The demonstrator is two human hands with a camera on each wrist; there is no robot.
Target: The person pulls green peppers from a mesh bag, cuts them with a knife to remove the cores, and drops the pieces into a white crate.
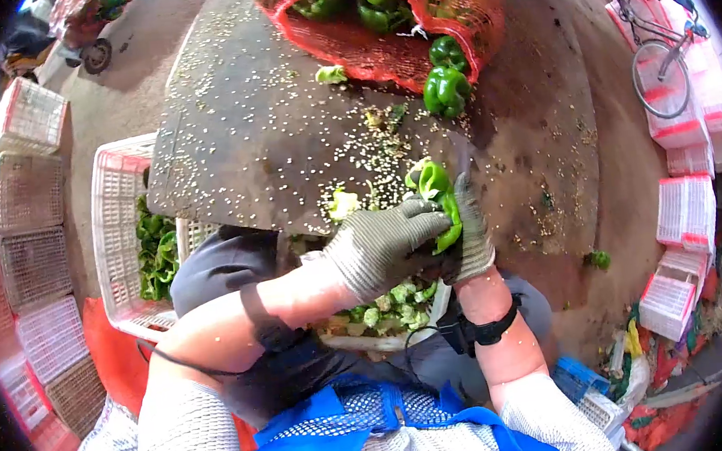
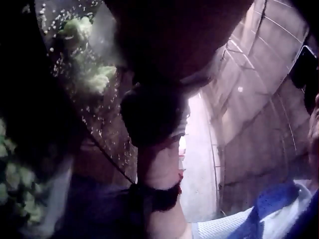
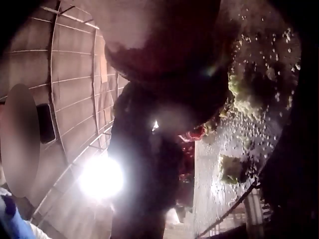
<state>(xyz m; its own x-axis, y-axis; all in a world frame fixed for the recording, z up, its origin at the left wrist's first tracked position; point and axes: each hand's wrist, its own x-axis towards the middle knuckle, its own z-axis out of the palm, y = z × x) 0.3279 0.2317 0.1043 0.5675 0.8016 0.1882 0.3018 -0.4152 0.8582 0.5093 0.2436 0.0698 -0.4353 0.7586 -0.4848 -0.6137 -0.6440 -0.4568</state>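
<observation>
Both hands wear grey-green knit gloves and meet over the near edge of the dark work board (image 1: 232,125). The left hand (image 1: 384,245) grips a split green bell pepper (image 1: 437,186), its pale inside partly showing. Against the pepper's right side, the right hand (image 1: 474,237) holds what looks like a knife (image 1: 460,150), its grey blade pointing away from the body; the handle is hidden. Pale seeds and a pepper core (image 1: 343,203) lie left of the hands. In both wrist views the hands are dark and their grip is hidden.
A red mesh sack (image 1: 338,56) of green peppers lies open at the back, with whole peppers (image 1: 447,92) at its mouth. A white crate (image 1: 114,204) holding green pepper pieces stands left. Under the hands, a container holds pepper cores (image 1: 390,313). Stacked crates (image 1: 28,194) line the left.
</observation>
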